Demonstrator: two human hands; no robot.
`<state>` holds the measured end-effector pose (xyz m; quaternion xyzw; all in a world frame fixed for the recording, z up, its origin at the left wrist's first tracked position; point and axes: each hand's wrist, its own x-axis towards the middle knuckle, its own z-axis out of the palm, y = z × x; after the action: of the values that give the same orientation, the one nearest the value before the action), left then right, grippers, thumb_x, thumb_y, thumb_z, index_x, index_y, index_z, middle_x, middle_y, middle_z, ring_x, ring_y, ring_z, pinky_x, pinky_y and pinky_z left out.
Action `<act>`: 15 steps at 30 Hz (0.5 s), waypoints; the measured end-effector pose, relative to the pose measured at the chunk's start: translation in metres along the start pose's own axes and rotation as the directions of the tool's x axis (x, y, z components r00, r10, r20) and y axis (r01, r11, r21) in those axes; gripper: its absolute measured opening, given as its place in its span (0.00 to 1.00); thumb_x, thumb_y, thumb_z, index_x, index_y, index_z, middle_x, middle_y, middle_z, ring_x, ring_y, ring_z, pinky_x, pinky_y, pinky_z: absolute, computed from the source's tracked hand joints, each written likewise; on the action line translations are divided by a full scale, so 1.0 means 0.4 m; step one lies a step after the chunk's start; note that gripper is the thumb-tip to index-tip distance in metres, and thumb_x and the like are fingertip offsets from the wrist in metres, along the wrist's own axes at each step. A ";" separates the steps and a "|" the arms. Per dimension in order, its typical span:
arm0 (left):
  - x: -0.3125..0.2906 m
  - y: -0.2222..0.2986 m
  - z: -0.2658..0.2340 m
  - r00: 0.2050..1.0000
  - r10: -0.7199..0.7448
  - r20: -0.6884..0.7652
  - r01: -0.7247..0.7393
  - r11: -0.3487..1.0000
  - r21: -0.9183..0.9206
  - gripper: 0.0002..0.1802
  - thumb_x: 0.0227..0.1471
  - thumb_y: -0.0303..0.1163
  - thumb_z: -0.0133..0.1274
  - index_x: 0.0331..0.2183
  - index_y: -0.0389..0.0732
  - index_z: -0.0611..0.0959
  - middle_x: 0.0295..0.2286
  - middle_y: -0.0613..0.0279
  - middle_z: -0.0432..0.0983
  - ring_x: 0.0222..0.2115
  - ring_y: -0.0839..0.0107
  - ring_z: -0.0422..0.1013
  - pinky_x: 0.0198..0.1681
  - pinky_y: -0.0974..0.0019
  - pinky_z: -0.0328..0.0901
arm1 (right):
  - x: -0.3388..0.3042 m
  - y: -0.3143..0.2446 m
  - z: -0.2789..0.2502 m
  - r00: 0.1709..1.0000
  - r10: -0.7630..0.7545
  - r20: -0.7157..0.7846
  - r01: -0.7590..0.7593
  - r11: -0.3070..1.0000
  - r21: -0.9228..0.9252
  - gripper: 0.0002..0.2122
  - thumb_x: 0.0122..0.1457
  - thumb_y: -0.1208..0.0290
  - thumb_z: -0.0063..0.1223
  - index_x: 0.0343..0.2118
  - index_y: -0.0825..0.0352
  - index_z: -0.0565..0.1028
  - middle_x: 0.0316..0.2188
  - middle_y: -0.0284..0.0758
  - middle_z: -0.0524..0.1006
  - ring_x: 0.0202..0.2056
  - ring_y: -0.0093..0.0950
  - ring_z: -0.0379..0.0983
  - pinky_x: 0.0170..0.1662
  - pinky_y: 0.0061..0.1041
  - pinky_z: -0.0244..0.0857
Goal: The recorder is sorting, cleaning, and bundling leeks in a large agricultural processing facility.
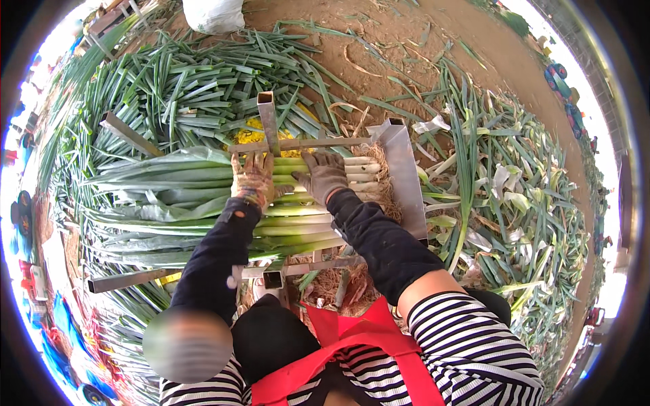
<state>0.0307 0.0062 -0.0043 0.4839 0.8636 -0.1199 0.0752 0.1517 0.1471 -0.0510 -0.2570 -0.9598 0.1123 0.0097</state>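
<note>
My left hand (254, 179) lies on the leeks (301, 222), its fingers straight and slightly spread, not closed around a stalk. My right hand (323, 177) rests beside it, nearer to the roots (386, 186); whether it grips any stalk, I cannot tell. The leeks lie side by side across the metal frame (269, 122), with roots toward the plate (407, 179).

The leeks (305, 221) shaded from green to white; my shirt (467, 331) was striped black and white, my apron (379, 344) red.
</note>
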 end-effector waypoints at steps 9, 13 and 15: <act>-0.012 -0.005 0.031 1.000 -0.031 0.005 0.031 0.999 0.010 0.57 0.43 0.76 0.42 0.62 0.43 0.58 0.61 0.53 0.53 0.63 0.56 0.47 0.65 0.40 0.30 | -0.013 -0.010 -0.010 0.995 -0.003 0.103 0.004 1.000 -0.005 0.33 0.60 0.41 0.40 0.63 0.56 0.56 0.61 0.43 0.59 0.63 0.39 0.51 0.65 0.42 0.37; 0.008 0.023 -0.002 0.996 -0.016 0.089 0.012 0.999 0.043 0.59 0.43 0.77 0.40 0.64 0.43 0.53 0.63 0.54 0.49 0.64 0.57 0.44 0.65 0.40 0.29 | 0.006 0.019 -0.038 0.984 0.014 0.176 -0.029 0.996 0.086 0.34 0.59 0.42 0.42 0.63 0.59 0.55 0.62 0.44 0.58 0.63 0.41 0.52 0.65 0.41 0.40; 0.009 0.023 -0.009 0.991 -0.040 0.131 0.035 0.998 0.043 0.60 0.44 0.77 0.38 0.65 0.43 0.50 0.64 0.54 0.46 0.65 0.57 0.42 0.65 0.40 0.28 | 0.001 0.016 -0.068 0.981 0.032 0.191 -0.062 0.986 0.152 0.35 0.59 0.42 0.42 0.63 0.61 0.55 0.61 0.45 0.59 0.62 0.42 0.53 0.64 0.42 0.42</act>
<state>0.0368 0.0147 -0.0028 0.4600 0.8631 -0.1704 0.1201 0.1564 0.1585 -0.0258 -0.2662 -0.9382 0.2117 -0.0634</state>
